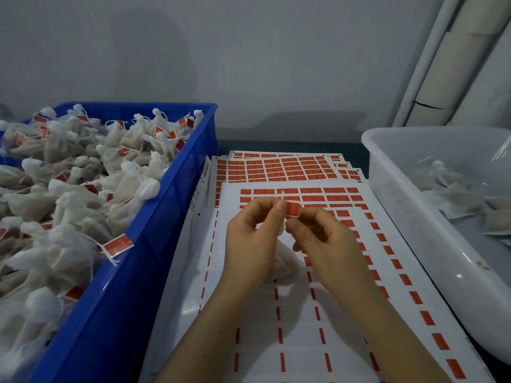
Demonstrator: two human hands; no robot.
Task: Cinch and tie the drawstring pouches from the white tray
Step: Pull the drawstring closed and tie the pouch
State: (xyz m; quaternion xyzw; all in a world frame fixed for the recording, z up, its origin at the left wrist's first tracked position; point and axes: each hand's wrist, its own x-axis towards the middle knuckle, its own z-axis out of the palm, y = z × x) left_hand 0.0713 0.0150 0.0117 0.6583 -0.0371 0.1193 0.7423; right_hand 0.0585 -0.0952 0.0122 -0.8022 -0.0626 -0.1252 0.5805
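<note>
My left hand [249, 239] has its grip pinched on a red label [292, 210]. My right hand [325, 241] pinches the label's lower edge, fingers curled. The pouch [283, 262] lies under both hands on the label sheets [276, 170]. Tied pouches [83, 175] fill the blue crate [154, 230] at left, and the white tray [409, 217] sits at right.

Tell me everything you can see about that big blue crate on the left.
The blue crate looks like hard, glossy plastic, with a thick rim and straight walls. It sits upright at the left, its right wall running alongside the sheets of red labels, whose edges seem to touch it. It is heaped above the rim with white cloth pouches, tied shut, many carrying red tags on strings.
</note>
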